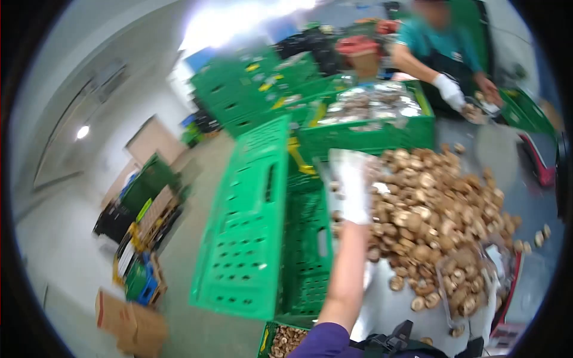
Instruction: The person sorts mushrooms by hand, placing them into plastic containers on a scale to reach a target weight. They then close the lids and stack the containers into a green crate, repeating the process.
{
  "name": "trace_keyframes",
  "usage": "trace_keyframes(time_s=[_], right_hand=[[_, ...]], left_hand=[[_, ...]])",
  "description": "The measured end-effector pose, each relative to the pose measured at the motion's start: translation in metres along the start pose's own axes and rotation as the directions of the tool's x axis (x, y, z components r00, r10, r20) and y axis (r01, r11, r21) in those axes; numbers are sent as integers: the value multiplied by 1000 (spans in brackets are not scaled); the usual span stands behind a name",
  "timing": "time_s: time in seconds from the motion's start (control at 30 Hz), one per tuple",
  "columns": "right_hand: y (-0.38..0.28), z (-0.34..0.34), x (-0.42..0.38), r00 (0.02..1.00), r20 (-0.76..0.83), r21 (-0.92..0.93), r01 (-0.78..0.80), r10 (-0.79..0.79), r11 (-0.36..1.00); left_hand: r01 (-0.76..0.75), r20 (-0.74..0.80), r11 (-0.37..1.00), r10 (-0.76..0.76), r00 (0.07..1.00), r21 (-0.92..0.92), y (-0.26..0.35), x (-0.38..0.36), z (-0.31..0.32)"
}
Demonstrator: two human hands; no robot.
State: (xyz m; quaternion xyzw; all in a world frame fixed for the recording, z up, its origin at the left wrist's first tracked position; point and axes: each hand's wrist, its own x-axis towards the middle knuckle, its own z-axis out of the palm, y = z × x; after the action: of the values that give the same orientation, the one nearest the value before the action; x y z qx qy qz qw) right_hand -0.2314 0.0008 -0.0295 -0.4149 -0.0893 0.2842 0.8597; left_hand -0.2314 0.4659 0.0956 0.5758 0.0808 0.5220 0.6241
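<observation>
My left hand (355, 190), in a white glove, reaches forward over the left edge of a brown mushroom pile (433, 206). Motion blur smears its fingers, and whether they hold anything cannot be made out. Left of the hand, a green perforated crate (239, 238) stands tilted beside another green crate (307, 244). A clear plastic tray (465, 283) full of mushrooms sits at the near right of the pile. My right hand is not in view.
Beyond the pile, a green crate (367, 136) holds wrapped mushroom packs. A co-worker (444, 59) at the back right handles mushrooms with one gloved hand. Green crates (239, 89) are stacked behind. More mushrooms (288, 341) lie in a low crate; cardboard (131, 322) stands at lower left.
</observation>
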Motion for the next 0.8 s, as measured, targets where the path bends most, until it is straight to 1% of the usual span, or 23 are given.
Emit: trace_keyframes(time_s=[0.03,0.07,0.1,0.13,0.17,0.2,0.23,0.27,0.3,0.33,0.37,0.4,0.47,0.5,0.53,0.6,0.63,0.67,0.7,0.73,0.8], right_hand=[[-1,0,-6,999,-27,24,18,-18,1000],[-1,2,-11,997,-62,46,48,-45,998],[-5,6,-19,992,-115,74,55,-46,996],[-2,2,-24,980,-190,94,78,-59,992],[-1,-2,-27,971,-236,114,76,-47,991],[0,-7,-30,944,-324,69,88,-61,994],[-3,1,-34,917,-396,88,90,-48,992],[3,-10,-36,911,-404,58,114,-81,992],[3,-13,-38,903,-421,60,118,-82,991],[0,-10,-40,898,-434,63,117,-79,991],[-5,-5,-43,890,-448,47,116,-83,992],[-12,2,-46,885,-458,29,109,-84,994],[-28,17,-49,876,-470,-11,112,-104,994],[-37,29,-52,870,-478,-31,120,-120,992],[-43,34,-55,862,-490,-46,125,-132,991],[-41,23,-58,841,-520,-43,151,-151,988],[-40,20,-59,844,-510,-25,179,-166,984],[-40,14,-61,850,-496,-97,148,-177,984],[-42,17,-63,820,-547,-75,151,-167,986],[-44,20,-63,791,-590,-58,159,-162,986],[-45,18,-66,767,-617,-67,175,-178,982]], left_hand=[[-77,-231,995,59,971,-71,-4,37,-18],[-135,-447,986,79,891,-94,-12,66,-27],[-153,-551,983,72,831,-103,-31,75,-28],[-7,-521,992,-61,852,-127,-22,68,-12],[92,-444,992,-123,887,-92,-16,44,20],[193,-223,978,-205,953,-77,-17,16,40],[271,-1,963,-271,963,-16,-36,-8,51],[317,215,947,-321,922,52,-55,-31,62],[366,336,909,-415,846,201,-69,-54,78],[377,431,856,-506,747,352,-80,-76,89],[161,597,834,-499,628,528,-106,-91,88],[143,719,829,-545,432,541,-91,-103,97],[-31,823,850,-499,272,526,-86,-105,107],[-20,753,793,-570,330,609,-74,-103,115],[-12,732,801,-541,415,599,-63,-101,120],[117,677,863,-464,572,492,-59,-102,122],[181,659,861,-484,576,475,-55,-105,122],[242,637,855,-507,581,459,-48,-110,123],[350,617,823,-567,546,446,-35,-122,127],[338,659,839,-544,520,426,-29,-135,128],[353,722,848,-524,452,394,-23,-166,129]])
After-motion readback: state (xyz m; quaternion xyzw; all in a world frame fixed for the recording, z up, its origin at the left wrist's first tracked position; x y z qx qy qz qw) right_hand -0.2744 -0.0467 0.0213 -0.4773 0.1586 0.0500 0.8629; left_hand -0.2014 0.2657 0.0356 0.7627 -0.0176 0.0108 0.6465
